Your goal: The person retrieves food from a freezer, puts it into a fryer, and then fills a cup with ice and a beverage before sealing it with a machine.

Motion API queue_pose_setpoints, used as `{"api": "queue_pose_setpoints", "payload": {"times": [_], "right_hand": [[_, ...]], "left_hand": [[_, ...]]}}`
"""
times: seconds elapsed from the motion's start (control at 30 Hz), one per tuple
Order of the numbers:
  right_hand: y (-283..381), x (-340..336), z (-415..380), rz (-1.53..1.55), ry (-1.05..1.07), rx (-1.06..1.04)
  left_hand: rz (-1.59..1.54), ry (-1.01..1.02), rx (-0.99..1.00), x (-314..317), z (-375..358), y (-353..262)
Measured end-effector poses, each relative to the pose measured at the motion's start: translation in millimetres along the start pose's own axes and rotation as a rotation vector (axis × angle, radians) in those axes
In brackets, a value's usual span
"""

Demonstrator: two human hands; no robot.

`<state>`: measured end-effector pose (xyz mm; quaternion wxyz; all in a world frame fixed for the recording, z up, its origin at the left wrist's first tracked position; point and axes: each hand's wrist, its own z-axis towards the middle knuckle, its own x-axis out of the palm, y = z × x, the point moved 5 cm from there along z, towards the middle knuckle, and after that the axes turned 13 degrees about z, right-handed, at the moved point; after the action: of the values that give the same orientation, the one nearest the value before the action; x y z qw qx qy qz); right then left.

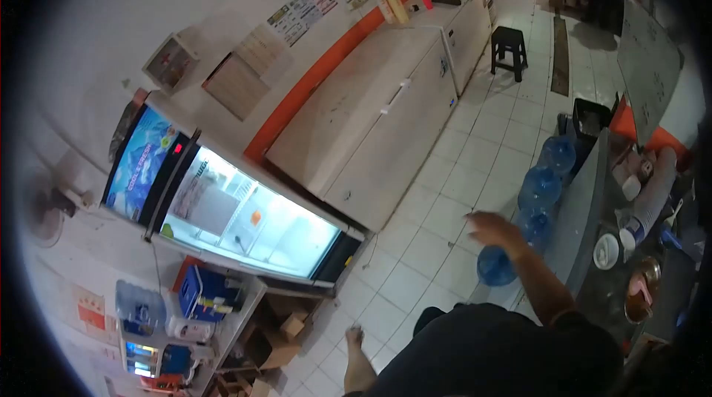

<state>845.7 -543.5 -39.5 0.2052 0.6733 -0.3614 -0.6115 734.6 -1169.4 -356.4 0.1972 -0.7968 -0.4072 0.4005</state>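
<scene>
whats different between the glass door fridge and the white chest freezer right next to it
The glass-door fridge is upright and lit inside, while the chest freezer is long and low with opaque sides. The fridge has a bright blue printed header; the freezer's front is mostly plain white. Both stand along the same wall and look closed.

black top (pixel 497 356), short black sleeve (pixel 578 332)

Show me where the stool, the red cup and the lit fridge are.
Stool (pixel 508 38): head view, on its black seat.
Red cup (pixel 427 2): head view, on its outer wall.
Lit fridge (pixel 139 163): head view, on its blue sign panel.
</scene>
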Motion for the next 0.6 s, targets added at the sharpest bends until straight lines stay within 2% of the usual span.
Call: {"api": "queue_pose_setpoints", "payload": {"times": [0.03,0.07,0.1,0.13,0.2,0.23,0.3,0.33,0.4,0.43,0.47,0.5,0.57,0.6], "right_hand": [[1,20,40,0.012,0.081,-0.131],[41,0,57,0.101,0.264,-0.111],[78,-18,73,0.196,0.447,-0.091],[76,-30,101,0.190,0.431,-0.082],[73,-53,158,0.171,0.335,-0.245],[56,-59,189,0.171,0.331,-0.229],[-10,-71,255,0.472,0.055,-0.122],[-47,-56,277,0.489,0.041,-0.082],[-176,-43,294,0.559,-0.198,0.215],[-241,-18,280,0.110,-0.172,0.314],[-312,11,243,0.045,0.072,0.593],[-455,69,197,-0.134,0.322,0.558],[-384,14,91,-0.017,0.283,1.063],[-344,-20,57,0.022,0.085,1.110]], "left_hand": [[-0.334,0.035,-0.060,-3,-12,26],[-0.329,-0.145,-0.409,2,-33,38],[-0.307,0.061,-0.499,14,-18,82],[-0.230,-0.038,-0.585,17,-31,96],[-0.127,-0.037,-0.643,40,-40,76],[-0.079,-0.015,-0.630,47,-29,61],[0.021,0.034,-0.553,58,10,16],[0.073,0.060,-0.506,57,35,-11],[0.163,0.112,-0.400,63,95,-75],[0.198,0.142,-0.338,74,127,-109],[0.229,0.169,-0.274,86,164,-149],[0.258,0.194,-0.195,97,200,-195],[0.357,0.313,0.001,147,292,-266],[0.398,0.446,0.152,189,348,-301]]}}
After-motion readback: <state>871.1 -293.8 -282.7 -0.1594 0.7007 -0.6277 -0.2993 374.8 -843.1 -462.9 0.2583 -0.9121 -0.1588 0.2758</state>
